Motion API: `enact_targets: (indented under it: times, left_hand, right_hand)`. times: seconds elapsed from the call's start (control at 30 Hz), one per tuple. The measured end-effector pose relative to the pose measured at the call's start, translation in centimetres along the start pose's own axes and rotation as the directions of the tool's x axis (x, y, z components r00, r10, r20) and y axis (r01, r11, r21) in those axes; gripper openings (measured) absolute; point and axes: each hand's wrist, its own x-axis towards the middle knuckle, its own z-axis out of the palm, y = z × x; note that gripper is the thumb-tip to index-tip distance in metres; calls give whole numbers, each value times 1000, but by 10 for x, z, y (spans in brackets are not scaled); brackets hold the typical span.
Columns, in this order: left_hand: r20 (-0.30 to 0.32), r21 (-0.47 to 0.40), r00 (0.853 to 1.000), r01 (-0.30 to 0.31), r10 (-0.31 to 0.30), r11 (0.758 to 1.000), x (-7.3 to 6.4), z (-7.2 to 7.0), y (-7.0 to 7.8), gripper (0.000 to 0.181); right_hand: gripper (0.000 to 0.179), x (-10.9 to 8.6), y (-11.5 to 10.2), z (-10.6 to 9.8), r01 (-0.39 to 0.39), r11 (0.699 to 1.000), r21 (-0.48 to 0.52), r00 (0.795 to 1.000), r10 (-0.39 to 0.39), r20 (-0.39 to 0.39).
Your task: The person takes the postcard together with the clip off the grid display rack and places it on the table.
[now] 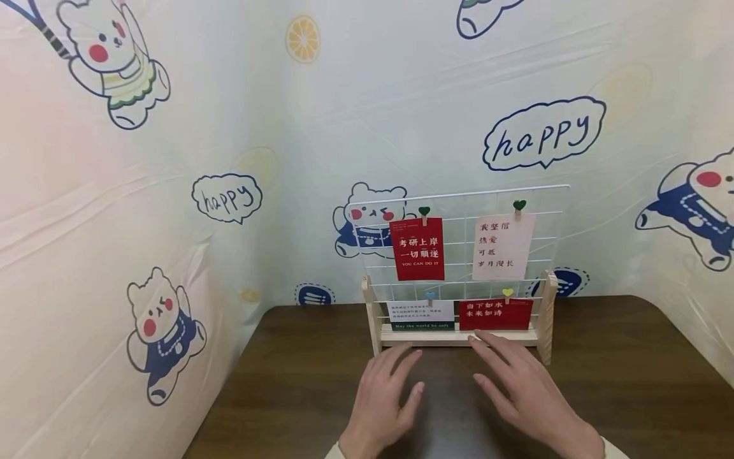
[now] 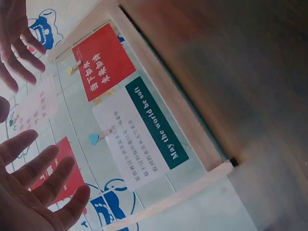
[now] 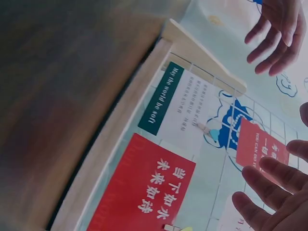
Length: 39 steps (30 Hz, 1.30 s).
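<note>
A white wire grid rack (image 1: 459, 199) in a pale wooden stand (image 1: 547, 319) stands on the table. Heart-topped clips hold cards on it: a red card (image 1: 417, 250) and a pinkish-white card (image 1: 503, 248) above, a white-and-green card (image 2: 144, 134) and another red card (image 3: 144, 183) below. In front of the stand my left hand (image 1: 381, 398) hovers with fingers loosely bent and nothing in them. Facing it, my right hand (image 1: 518, 389) is likewise bare, its fingertips overlapping the stand's base in the head view. Both wrist views show the fingers spread apart.
The dark wooden table (image 1: 287, 370) stretches to both sides of the stand. Behind and around it hangs a pale curtain (image 1: 321, 127) printed with bears and "happy" bubbles, close to the table's back and left edges.
</note>
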Motion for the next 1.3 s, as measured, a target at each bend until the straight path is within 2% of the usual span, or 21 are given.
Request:
enact_targets:
  times: [0.2, 0.33, 0.5, 0.63, 0.73, 0.97, 1.17, 1.3]
  left_hand:
    - [-4, -9, 1000, 21, -21, 1000, 1, -4, -2, 47]
    - [8, -24, 998, 58, -58, 998, 2, -9, -3, 43]
    - [7, -32, 995, 96, -96, 995, 7, -15, -6, 42]
    - [4, -39, 995, 102, -102, 994, 11, -18, -7, 43]
    - [8, -48, 993, 116, -116, 992, 14, -19, -6, 45]
    - [-58, -66, 994, 92, -96, 993, 19, -16, -3, 46]
    - [-74, -74, 991, 102, -107, 992, 23, -14, -5, 46]
    - [-82, -84, 990, 111, -118, 990, 27, -15, -6, 44]
  right_hand:
    - [68, 9, -5, -1, -3, 1000, 30, 999, 4, -47]
    - [71, 13, -7, -1, -5, 999, 37, 997, 8, -77]
    - [65, 19, -6, -1, -11, 999, 52, 994, 16, -104]
    - [57, 23, -3, -3, -8, 998, 59, 992, 16, -128]
    - [59, 26, -1, -4, -7, 998, 64, 989, 16, -146]
    - [53, 32, -1, -4, 9, 998, 60, 987, 1, -162]
    - [51, 38, 0, -4, 6, 997, 74, 984, 7, -175]
    - [60, 41, 0, -4, 3, 997, 72, 981, 11, -193]
